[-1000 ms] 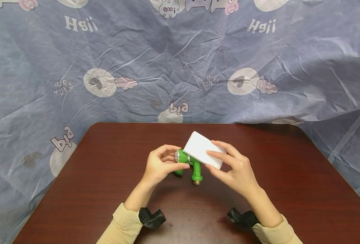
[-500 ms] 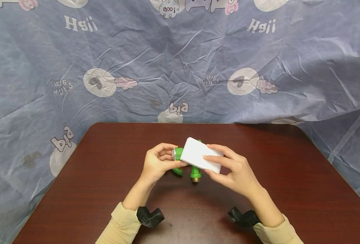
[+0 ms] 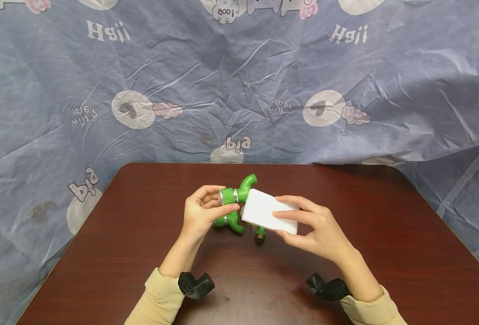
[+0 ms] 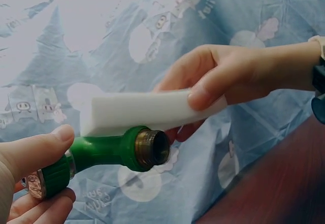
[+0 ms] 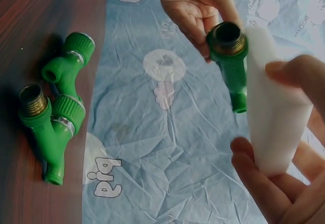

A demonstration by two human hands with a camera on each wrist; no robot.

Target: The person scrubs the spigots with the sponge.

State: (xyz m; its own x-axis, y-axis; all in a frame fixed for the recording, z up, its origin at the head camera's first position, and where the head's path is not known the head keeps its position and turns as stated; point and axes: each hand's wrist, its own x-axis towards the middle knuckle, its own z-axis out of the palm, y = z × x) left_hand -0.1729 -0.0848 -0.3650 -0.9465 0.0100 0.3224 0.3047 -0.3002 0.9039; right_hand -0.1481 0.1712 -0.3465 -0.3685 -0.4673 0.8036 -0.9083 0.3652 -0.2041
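Observation:
My left hand (image 3: 198,210) grips a green tap (image 3: 245,186) by its ribbed knob (image 4: 56,177), thumb on one side and fingers on the other. The tap's brass threaded end (image 4: 156,147) faces the left wrist camera. In my right hand (image 3: 322,228) is a white sponge block (image 3: 268,211), pinched between thumb and fingers. Its near end lies against the tap's body, covering part of it in the head view. Below the hands, two more green taps lie on the table, one (image 5: 45,137) with its brass thread up and another (image 5: 71,64) beside it.
The dark red-brown table (image 3: 141,253) spreads out around the hands. Behind it hangs a creased blue printed cloth (image 3: 206,81). A black wrist mount (image 3: 196,285) sits on the left forearm and another black mount (image 3: 327,287) on the right.
The left hand has moved left and slightly up with the tap, whose curved spout now shows above the sponge. The sponge has dropped a little and tilted flatter. More of the taps underneath shows.

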